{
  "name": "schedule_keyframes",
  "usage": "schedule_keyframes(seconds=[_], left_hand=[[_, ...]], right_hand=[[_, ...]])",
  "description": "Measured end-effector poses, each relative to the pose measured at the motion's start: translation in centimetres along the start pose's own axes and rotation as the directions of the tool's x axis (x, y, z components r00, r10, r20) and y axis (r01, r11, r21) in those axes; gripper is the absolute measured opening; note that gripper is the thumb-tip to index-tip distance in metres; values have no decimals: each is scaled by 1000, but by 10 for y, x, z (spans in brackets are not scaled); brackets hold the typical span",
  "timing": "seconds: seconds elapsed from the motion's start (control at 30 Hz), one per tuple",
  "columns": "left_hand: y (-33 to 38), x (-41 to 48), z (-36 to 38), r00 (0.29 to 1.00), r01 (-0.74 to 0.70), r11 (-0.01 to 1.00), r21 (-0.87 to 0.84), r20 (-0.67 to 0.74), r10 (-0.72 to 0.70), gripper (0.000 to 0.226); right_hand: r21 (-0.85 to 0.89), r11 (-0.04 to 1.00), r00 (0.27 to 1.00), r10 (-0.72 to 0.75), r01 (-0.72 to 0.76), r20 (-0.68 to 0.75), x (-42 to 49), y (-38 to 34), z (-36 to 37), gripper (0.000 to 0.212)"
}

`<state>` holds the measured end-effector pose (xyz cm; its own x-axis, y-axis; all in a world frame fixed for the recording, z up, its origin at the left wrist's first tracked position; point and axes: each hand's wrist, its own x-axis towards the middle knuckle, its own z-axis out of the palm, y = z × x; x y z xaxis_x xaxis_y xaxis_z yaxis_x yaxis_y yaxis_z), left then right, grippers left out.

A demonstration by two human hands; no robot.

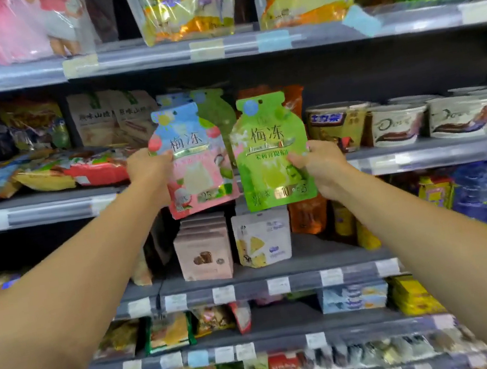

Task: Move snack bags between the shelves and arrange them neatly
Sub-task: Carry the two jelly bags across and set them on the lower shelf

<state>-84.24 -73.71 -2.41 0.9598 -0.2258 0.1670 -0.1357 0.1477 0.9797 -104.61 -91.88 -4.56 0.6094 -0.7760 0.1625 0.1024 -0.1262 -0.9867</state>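
Seen in front of a store shelving unit, both arms stretched forward. At the left end of the second shelf, flat packets lying in a loose heap, reaching to the front edge. Left hand closed on the left side of a pink-and-blue snack bag, thumb on the front face; bag held upright in the air, slightly tilted, its lower part hanging past the front edge of that shelf. Just beside it, not clearly touching, a green snack bag, gripped at its right edge by the right hand, also upright and overlapping the same shelf edge. Behind both bags, similar pouches standing deeper on the shelf. Further right on this shelf, round chocolate tubs in a row near the front edge, dark open room above them. Below the held bags, on the third shelf, a pink box row and a white pouch, with bare shelf surface in front and to the right.
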Motion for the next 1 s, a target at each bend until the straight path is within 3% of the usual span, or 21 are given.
schedule_keyframes(seconds=[0.13, 0.23, 0.4, 0.57, 0.67, 1.0], left_hand=[[-21, -58, 18, 998, 61, 998, -2, 7, -61, 6], [-33, -96, 22, 993, 118, 992, 51, 27, -119, 12], [-55, -142, 25, 981, 188, 982, -19, 60, -187, 17], [-91, -155, 17, 965, 238, 971, -27, 117, -234, 9], [-120, -157, 14, 951, 299, 952, -69, 102, -291, 17], [-206, -155, -11, 926, 369, 929, -30, 95, -365, 8]], right_hand=[[37, 997, 997, 68, -69, 25, -29, 16, -51, 9], [54, 991, 992, 121, -123, 31, -51, 32, -76, 14], [-8, 986, 986, 167, -167, 3, -79, 51, -99, 25], [28, 981, 978, 193, -191, -74, -100, 79, -102, 19], [32, 972, 967, 234, -232, -102, -105, 101, -98, 11], [-39, 952, 950, 300, -304, -85, -108, 190, -68, 23]])
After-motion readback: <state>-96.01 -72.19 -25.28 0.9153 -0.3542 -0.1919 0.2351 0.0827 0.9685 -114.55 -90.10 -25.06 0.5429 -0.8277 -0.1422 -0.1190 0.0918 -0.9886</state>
